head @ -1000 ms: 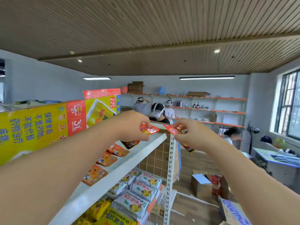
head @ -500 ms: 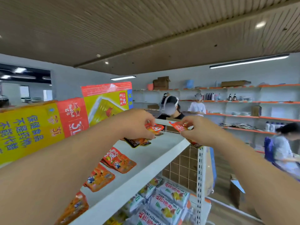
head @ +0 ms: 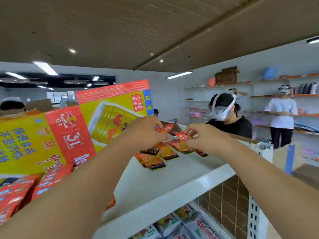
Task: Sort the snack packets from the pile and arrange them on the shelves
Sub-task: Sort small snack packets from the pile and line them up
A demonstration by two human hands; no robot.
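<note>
Glossy yellow-and-red cardboard boxes [head: 51,140] stand at the left on the smooth white shelf [head: 172,176]. The left hand [head: 143,133], fingers curled, pinches a small flat red packet [head: 164,128] over the far end of the shelf. Just below and between the hands, shiny orange-red packets with black bottom bands [head: 151,159] fan out, overlapping, on the shelf top. The right hand [head: 203,140] pinches another red packet [head: 183,136] by its top edge, close beside the left one. Puffy white-and-blue bags [head: 189,223] fill the shelf underneath.
</note>
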